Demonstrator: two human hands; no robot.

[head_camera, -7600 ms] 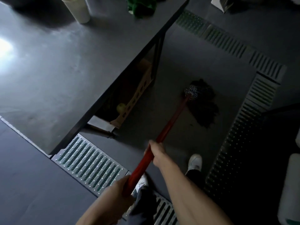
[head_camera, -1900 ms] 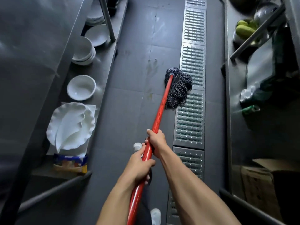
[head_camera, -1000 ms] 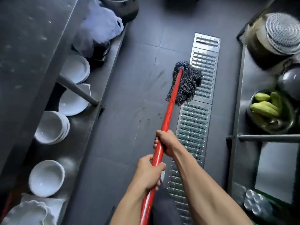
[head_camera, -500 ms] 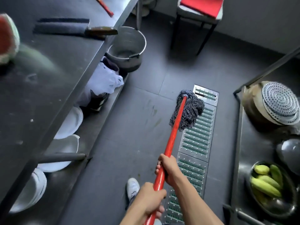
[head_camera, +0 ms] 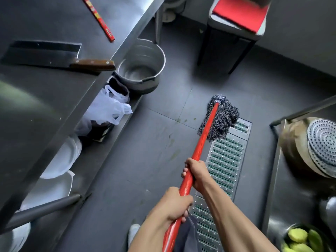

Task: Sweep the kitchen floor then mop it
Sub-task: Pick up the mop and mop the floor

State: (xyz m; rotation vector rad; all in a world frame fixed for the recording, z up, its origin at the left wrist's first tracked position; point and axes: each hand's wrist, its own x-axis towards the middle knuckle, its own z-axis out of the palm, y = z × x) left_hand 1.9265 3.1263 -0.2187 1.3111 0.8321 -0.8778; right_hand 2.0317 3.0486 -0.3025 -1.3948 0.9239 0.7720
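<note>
A mop with a red handle runs from the bottom centre up to its grey string head. The head lies on the dark tiled floor at the far end of a metal drain grate, partly over it. My right hand grips the handle higher up. My left hand grips it lower down, close to my body.
A steel counter on the left carries a cleaver. Under it sit a white plastic bag, plates and a steel pot. A red-seated stool stands ahead. Right shelves hold a steamer pot and green fruit.
I have walked forward along the aisle, pushing the mop head up to the far end of the grate. Pot, bag and stool have come nearer. Both hands kept their grip.
</note>
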